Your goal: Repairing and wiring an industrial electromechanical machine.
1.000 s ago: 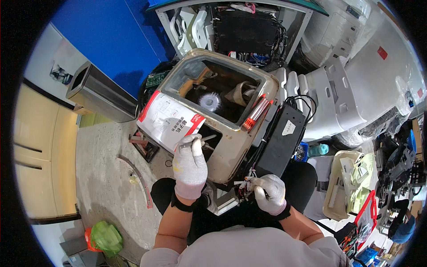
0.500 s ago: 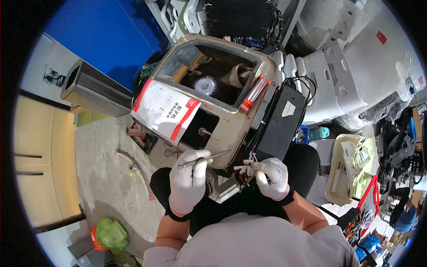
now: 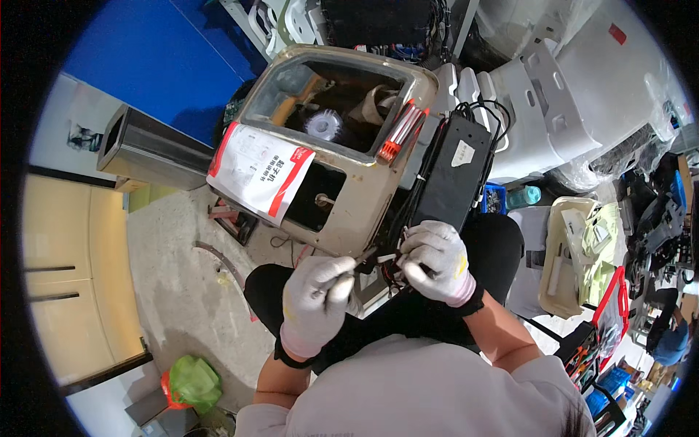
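Observation:
My left hand (image 3: 314, 302), in a white work glove, is closed round a slim grey metal tool (image 3: 366, 255), whose tip points right. Across from that tip, my gloved right hand (image 3: 437, 262) pinches a thin wire with a small white connector (image 3: 386, 258); the fingers partly hide the wire. A loose wire bundle (image 3: 393, 275) hangs just below the connector. Beyond my hands stands a beige machine housing (image 3: 357, 200) with a large opening and a round white brush (image 3: 323, 125) inside. Right of it lies a long black box (image 3: 453, 178) with cables.
A white and red printed booklet (image 3: 258, 171) and a bundle of red-tipped sticks (image 3: 402, 132) lie on the housing. A beige tray (image 3: 557, 269) of parts stands at the right. A metal bin (image 3: 156, 149) is at the left, a green bag (image 3: 191, 382) lower left.
The tool in my left hand has turned, so less of it shows, and that hand has moved slightly right. My right hand has risen with the wire. The whole view has shifted a little.

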The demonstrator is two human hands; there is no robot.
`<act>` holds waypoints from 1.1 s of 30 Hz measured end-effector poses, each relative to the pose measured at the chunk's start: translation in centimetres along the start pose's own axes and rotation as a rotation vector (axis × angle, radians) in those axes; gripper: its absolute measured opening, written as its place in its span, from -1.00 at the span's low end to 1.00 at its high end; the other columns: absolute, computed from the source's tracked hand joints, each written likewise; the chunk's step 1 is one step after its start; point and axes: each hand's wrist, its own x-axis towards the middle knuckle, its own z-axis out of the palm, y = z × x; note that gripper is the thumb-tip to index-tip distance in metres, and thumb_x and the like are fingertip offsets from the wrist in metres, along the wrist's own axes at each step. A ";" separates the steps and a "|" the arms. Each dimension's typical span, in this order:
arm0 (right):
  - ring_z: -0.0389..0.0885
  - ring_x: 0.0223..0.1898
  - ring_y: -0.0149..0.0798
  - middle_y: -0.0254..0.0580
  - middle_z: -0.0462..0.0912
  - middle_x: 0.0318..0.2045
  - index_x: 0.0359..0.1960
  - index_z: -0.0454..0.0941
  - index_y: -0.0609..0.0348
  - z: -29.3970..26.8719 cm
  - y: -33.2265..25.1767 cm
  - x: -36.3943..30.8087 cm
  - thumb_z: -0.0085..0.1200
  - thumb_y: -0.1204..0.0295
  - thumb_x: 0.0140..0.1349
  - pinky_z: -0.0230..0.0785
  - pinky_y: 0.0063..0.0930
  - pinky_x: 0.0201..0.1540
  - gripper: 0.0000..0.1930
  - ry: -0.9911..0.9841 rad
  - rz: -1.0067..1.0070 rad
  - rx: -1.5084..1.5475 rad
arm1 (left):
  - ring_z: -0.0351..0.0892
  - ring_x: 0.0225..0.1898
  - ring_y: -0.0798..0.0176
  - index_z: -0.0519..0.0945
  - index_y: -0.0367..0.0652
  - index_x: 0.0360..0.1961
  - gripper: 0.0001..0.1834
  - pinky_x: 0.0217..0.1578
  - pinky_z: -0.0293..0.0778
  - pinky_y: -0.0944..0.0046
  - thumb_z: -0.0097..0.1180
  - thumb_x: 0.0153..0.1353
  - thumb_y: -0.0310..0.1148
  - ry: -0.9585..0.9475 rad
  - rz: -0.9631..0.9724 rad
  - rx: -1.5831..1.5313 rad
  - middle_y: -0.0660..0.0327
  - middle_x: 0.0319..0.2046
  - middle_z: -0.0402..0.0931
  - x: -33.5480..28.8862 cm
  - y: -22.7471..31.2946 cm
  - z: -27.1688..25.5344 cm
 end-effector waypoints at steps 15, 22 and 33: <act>0.60 -0.27 -0.01 -0.20 0.57 -0.45 -0.59 0.47 0.14 -0.1 1.1 -1.2 0.24 0.47 -0.04 0.43 -0.17 -0.18 -0.84 0.063 -0.006 -0.076 | 0.56 -0.27 -0.03 0.52 -0.16 -0.07 -0.71 -0.23 0.48 0.08 0.18 0.16 -0.53 -0.094 -0.015 0.237 0.07 -0.27 0.56 -0.8 -0.5 2.7; 0.60 -0.26 -0.02 -0.20 0.57 -0.45 -0.59 0.49 0.13 -0.1 1.0 -1.1 0.25 0.45 -0.04 0.45 -0.17 -0.19 -0.84 0.044 0.005 -0.075 | 0.58 -0.33 0.00 0.58 -0.23 -0.23 -0.86 -0.32 0.49 0.17 0.21 0.17 -0.50 -0.120 -0.004 0.329 0.06 -0.33 0.57 1.0 0.2 2.9; 0.60 -0.26 -0.01 -0.20 0.58 -0.44 -0.59 0.48 0.13 -0.1 1.1 -1.3 0.26 0.44 -0.04 0.44 -0.16 -0.18 -0.83 0.043 0.020 -0.067 | 0.59 -0.35 0.03 0.59 -0.25 -0.24 -0.86 -0.31 0.50 0.20 0.21 0.15 -0.53 -0.093 0.207 0.264 0.08 -0.34 0.57 2.9 0.4 2.8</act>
